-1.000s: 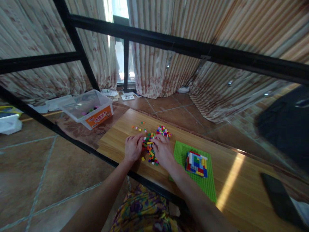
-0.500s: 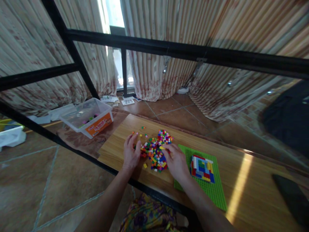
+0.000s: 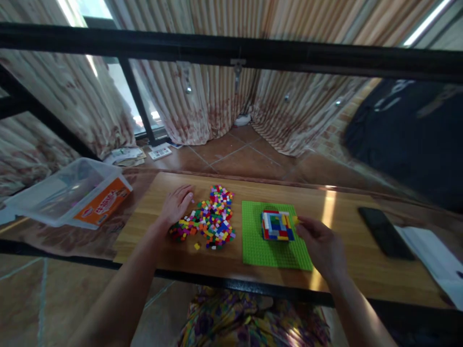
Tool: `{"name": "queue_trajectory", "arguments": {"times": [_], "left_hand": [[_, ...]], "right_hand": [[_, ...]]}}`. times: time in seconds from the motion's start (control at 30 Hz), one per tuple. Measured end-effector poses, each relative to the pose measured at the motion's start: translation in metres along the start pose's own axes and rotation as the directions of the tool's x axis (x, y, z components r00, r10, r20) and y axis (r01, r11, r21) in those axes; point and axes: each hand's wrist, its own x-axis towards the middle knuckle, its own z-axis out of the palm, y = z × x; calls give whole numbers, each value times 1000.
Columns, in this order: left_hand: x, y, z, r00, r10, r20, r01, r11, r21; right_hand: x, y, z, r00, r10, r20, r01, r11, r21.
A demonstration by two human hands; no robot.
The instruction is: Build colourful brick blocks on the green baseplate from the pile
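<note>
My right hand (image 3: pixel 323 243) pinches a small yellow building brick (image 3: pixel 295 220) just beside the right side of a brick structure (image 3: pixel 278 225). That structure has low walls of red, white, blue and yellow bricks around a hollow middle. It stands on a green studded baseplate (image 3: pixel 253 250). My left hand (image 3: pixel 176 205) lies with its fingers stretched out on the board, at the left edge of a pile of small colourful bricks (image 3: pixel 217 219). A single yellow brick (image 3: pixel 197 246) lies apart in front of the pile.
A clear plastic box (image 3: pixel 68 193) with an orange label stands at the left. Right of the baseplate lie a black phone (image 3: pixel 385 233) and a white sheet (image 3: pixel 434 258). A black metal bar (image 3: pixel 217 48) crosses beyond the wooden board (image 3: pixel 336 270), with curtains behind.
My right hand has carried the yellow brick from the pile rightward to the structure. My left hand has shifted to the pile's far left side. The view has turned right.
</note>
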Motion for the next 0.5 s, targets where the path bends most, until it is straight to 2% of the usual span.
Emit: {"name": "queue_trajectory", "arguments": {"times": [0.07, 0.17, 0.33, 0.5], "left_hand": [[-2, 2, 1, 999, 40, 9, -39, 997, -60], [-9, 7, 1, 999, 37, 10, -35, 993, -116], [-17, 15, 0, 999, 39, 21, -35, 990, -138], [-16, 17, -2, 998, 58, 38, -52, 987, -150]], "right_hand": [[-3, 1, 2, 1000, 9, 2, -9, 1000, -26], [-6, -4, 13, 1000, -24, -3, 23, 997, -75], [-6, -9, 30, 988, -149, -38, 136, 960, -244], [-6, -5, 37, 981, -192, -25, 166, 904, -393]]}}
